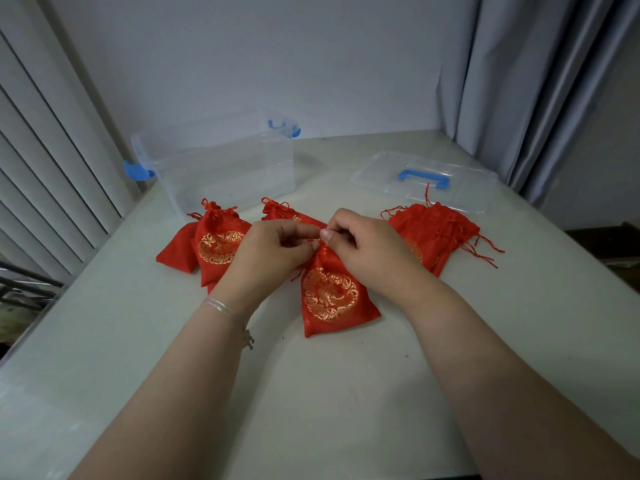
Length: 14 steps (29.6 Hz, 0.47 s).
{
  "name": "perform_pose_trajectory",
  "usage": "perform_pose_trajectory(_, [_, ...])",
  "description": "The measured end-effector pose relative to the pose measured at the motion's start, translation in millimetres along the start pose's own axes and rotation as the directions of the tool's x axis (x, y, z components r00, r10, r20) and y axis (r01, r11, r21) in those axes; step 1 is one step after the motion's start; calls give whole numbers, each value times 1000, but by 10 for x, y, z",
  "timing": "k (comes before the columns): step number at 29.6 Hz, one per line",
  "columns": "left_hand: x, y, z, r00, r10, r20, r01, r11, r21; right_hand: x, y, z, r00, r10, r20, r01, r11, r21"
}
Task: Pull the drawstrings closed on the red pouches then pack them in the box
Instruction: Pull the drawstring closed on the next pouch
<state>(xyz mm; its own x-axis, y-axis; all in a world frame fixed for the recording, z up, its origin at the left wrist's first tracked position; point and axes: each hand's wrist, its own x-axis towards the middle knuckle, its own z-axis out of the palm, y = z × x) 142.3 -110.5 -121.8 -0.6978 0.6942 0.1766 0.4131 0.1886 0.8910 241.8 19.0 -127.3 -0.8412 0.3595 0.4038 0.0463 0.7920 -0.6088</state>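
A red pouch with a gold flower print (pixel 332 296) lies on the table in front of me, its neck gathered. My left hand (pixel 266 254) and my right hand (pixel 367 247) both pinch its red drawstring at the neck. Cinched red pouches (pixel 218 247) lie in a pile to the left, one more (pixel 280 211) behind my hands. A stack of flat pouches with loose strings (pixel 436 230) lies to the right. The clear plastic box with blue latches (pixel 221 164) stands open at the back left, with nothing in it.
The clear lid with a blue handle (pixel 426 181) lies at the back right, behind the flat pouches. Grey curtains (pixel 540 98) hang at the right, slatted panels (pixel 52 161) at the left. The white table (pixel 311 393) ends close on both sides.
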Motion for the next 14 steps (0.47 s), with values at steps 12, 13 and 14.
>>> perform_pose_trajectory(12, [2, -33, 73, 980, 191, -51, -152, 892, 427, -1, 0, 72, 999, 23, -30, -23, 1000, -16])
perform_pose_trajectory(13, [4, -37, 79, 978, 202, -49, -161, 885, 437, -1, -4, 79, 999, 42, -25, -42, 999, 2])
perform_pose_trajectory(14, [5, -42, 82, 976, 213, -49, -170, 879, 445, 6, -5, 88, 998, 62, -16, -62, 998, 17])
